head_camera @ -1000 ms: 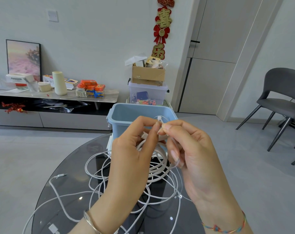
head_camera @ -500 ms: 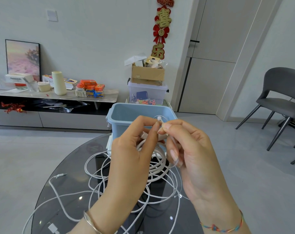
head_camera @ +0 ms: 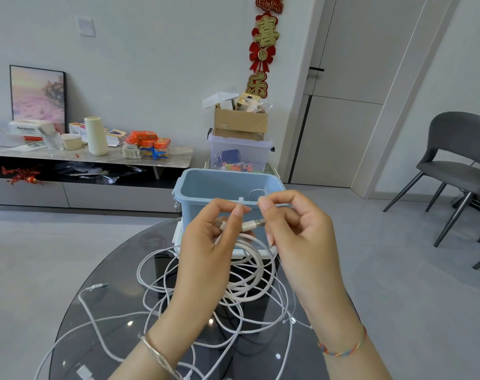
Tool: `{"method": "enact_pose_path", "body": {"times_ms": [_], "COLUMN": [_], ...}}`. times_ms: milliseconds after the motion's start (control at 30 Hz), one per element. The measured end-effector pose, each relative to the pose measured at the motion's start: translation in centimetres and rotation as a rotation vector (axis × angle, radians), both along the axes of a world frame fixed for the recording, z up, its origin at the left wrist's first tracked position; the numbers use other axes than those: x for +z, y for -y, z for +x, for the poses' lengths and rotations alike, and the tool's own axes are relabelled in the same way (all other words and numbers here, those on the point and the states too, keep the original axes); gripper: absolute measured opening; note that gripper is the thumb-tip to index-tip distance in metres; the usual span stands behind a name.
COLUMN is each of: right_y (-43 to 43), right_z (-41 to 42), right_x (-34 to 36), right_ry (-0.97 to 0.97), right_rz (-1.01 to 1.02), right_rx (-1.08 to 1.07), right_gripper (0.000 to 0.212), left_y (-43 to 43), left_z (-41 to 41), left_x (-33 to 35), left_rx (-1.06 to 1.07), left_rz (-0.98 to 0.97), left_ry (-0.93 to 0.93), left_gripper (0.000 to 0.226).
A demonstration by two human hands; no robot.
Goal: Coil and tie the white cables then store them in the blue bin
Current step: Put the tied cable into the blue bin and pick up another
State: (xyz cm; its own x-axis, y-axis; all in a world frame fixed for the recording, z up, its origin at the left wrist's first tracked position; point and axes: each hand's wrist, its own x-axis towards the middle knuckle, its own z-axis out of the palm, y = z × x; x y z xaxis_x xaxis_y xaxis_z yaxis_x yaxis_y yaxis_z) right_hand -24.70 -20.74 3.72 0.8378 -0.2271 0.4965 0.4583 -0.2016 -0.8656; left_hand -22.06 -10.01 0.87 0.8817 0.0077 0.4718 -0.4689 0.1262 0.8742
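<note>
Both hands are raised over the round glass worktop (head_camera: 101,281), just near of the blue bin (head_camera: 206,187). The left hand (head_camera: 206,259) is closed around a coiled white cable (head_camera: 252,270), its metal plug (head_camera: 254,224) pointing right between the hands. The right hand (head_camera: 296,237) pinches a thin white tie (head_camera: 241,200) with thumb and forefinger; the left fingertips meet it there. More loose cables (head_camera: 110,333) lie tangled on the worktop beneath. The bin stands at the far edge, open.
</note>
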Motion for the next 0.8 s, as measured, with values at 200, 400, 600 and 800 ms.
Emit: {"method": "enact_pose_path", "body": {"times_ms": [200,400,600,800], "right_y": [0.2,0.3,1.2,0.9], "right_z": [0.1,0.1,-0.6,-1.3], "right_x": [0.1,0.2,1.6,2.1], "right_ry": [-0.026,-0.1,-0.366,-0.388], "right_rz": [0.075,0.097,0.297,0.345], "right_rx": [0.079,0.106,0.307,0.387], "right_gripper": [0.005,0.01,0.017,0.017], "left_y": [-0.5,-0.9,-1.2,-1.5], "left_z": [-0.3,-0.7,-1.6,-2.1], "left_x": [0.1,0.2,0.1,0.9], "left_rx": [-0.047,-0.022,-0.004,0.004], "left_rz": [0.102,0.166,0.245,0.22], "left_ry": [0.079,0.099,0.212,0.199], "left_gripper": [0.016,0.015,0.015,0.015]}}
